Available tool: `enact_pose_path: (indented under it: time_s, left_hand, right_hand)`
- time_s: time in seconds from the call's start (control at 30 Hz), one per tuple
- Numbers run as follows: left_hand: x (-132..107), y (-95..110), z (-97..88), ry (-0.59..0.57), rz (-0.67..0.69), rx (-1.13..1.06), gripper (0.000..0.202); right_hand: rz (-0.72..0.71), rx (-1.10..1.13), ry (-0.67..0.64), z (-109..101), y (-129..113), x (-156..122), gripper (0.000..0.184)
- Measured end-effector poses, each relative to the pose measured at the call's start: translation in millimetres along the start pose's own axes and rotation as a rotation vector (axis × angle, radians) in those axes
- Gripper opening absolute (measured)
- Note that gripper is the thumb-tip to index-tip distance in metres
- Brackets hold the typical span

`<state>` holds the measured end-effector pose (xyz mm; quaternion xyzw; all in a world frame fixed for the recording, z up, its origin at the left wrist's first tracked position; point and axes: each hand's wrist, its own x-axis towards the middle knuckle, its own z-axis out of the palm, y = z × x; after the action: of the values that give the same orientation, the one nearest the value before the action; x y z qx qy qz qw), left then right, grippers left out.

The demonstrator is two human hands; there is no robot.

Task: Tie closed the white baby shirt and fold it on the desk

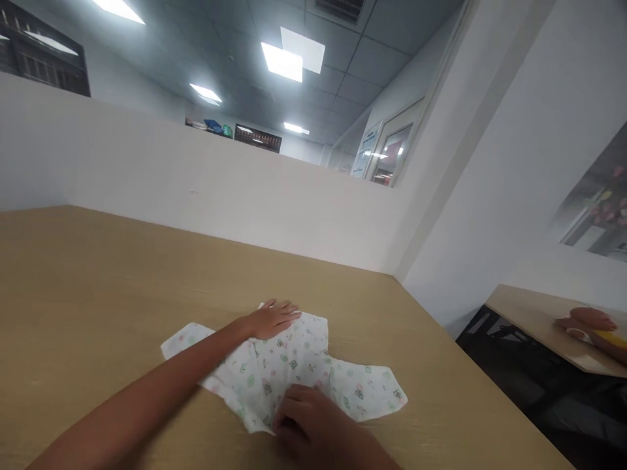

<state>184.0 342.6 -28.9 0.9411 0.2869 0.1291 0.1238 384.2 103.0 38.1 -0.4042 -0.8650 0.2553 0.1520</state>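
Observation:
A white baby shirt [304, 352] with small green, pink and grey prints is spread on the table, its two sleeves reaching out to the left and right. My left hand [272, 320] lies flat on the far part of the cloth, fingers stretched out, with the forearm crossing over the left sleeve. At the shirt's near edge, my right hand [313, 424] has its fingers curled in against the fabric. Part of the near edge is hidden beneath that hand, and the cloth around it is wrinkled.
The light wood table [147, 274] meets a low white partition [245, 202] at its far side. To the right, across a gap, a second table [529, 303] bears a doll-like figure [590, 320] with something yellow on it.

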Motion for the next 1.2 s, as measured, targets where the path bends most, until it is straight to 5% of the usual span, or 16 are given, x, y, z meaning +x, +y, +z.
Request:
enact_pose_path:
  time_s: [0.23,0.4,0.53,0.73,0.9,1.07,1.2]
  left_hand:
    - [-16,18,-22.8,0.095,-0.027,0.095,0.056]
    - [-89,36,-37.2,0.121,-0.139,0.08,0.059]
    - [-148,20,-21.9,0.094,-0.231,0.167,0.059]
    - [-163,6,-12.2,0.087,-0.328,0.235,0.065]
    - [-190,5,-53.2,0.091,-0.418,0.155,0.063]
    - [-219,-10,-87.4,0.023,-0.566,0.062,0.061]
    - [-225,-21,-94.3,0.001,-0.681,0.082,0.059]
  right_hand:
    - [-0.087,0.028,0.053,-11,22,8,0.012]
    - [-0.032,-0.037,0.366,-28,62,15,0.042]
    - [0.12,-0.176,0.302,-26,89,20,0.053]
    - [0.135,-0.192,0.249,-26,120,19,0.06]
    - [0.312,-0.15,0.286,-70,134,-9,0.072]
    - [0.476,-0.047,0.335,-121,162,-50,0.057]
    - [0.493,0.012,0.151,-132,182,-68,0.039]
